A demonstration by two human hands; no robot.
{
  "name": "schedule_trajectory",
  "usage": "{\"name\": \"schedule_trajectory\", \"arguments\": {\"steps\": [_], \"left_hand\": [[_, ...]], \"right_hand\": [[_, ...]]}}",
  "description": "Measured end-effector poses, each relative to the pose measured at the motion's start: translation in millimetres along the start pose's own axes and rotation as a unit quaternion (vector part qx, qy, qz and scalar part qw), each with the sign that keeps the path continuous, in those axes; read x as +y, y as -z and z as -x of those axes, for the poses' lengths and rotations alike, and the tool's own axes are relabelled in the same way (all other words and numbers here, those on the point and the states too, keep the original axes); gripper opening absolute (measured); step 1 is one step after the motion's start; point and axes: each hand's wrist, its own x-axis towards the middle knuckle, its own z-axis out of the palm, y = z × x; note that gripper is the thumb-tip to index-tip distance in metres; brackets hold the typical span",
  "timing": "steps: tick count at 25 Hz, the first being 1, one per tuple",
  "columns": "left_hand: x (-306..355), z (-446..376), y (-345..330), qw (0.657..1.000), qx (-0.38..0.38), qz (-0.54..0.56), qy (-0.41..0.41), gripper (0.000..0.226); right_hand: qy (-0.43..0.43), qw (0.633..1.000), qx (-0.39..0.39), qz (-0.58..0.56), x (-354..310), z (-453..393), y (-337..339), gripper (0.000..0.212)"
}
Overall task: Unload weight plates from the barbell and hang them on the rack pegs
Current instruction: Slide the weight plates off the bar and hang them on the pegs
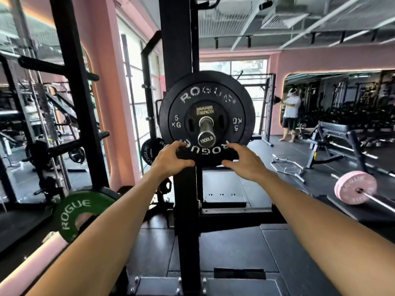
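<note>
both forearms reached forward from the bottom of the view toward a black upright (186, 189) of the rack. the left hand (171, 160) gripped the lower left edge of the 5 kg plate (205, 97), fingers curled over its face and thumb under the rim. the right hand (245, 162) gripped the lower right edge in the same way, fingertips on the face beside the white lettering and thumb beneath. the plate was black, marked rogue and 5 kg, and hung on a steel sleeve (206, 129) whose end cap read 1500lb. a smaller hammer strength plate (204, 113) sat in front of it at the hub, and a thicker black plate (249, 116) stood just behind it on the same sleeve. all of this sat in front of the upright, about chest high. low on the left, a green plate (73, 210) hung near the base of a slanted black post (79, 103). behind the upright another black rogue plate (147, 151) hung low by the window (136, 86). to the right, a pink plate (354, 186) on a bar lay on the dark floor (320, 178), near a trap bar (287, 167) and a bench (335, 133). farther back a person in a white shirt (291, 107) stood by the pink wall (320, 60).
</note>
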Motion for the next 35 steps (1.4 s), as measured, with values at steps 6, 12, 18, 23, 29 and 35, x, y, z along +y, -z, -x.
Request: {"name": "schedule_trajectory", "arguments": {"steps": [6, 12, 18, 23, 29, 35], "left_hand": [[-1, -58, 22, 0.999, 0.051, 0.005, -0.015, 0.056], [-8, -139, 1, 0.997, 0.08, -0.019, -0.002, 0.051], [-22, -222, -36, 0.997, 0.068, -0.044, 0.016, 0.06], [-28, -263, -60, 0.995, 0.076, -0.061, 0.017, 0.06], [-47, -268, -49, 0.999, -0.005, -0.043, -0.019, 0.044], [-24, -242, -45, 0.998, 0.034, -0.045, -0.028, 0.043]], "right_hand": [[-0.013, 0.998, 0.049, 0.028, -10, -66, 7, 0.058], [-0.033, 0.994, 0.088, 0.058, 7, -151, -1, 0.054], [-0.035, 0.993, 0.091, 0.066, 31, -232, -17, 0.055], [-0.009, 0.991, 0.099, 0.094, 40, -276, -36, 0.045], [-0.003, 0.987, 0.123, 0.105, 37, -283, -46, 0.042], [0.01, 0.989, 0.101, 0.104, 26, -251, -33, 0.036]]}}
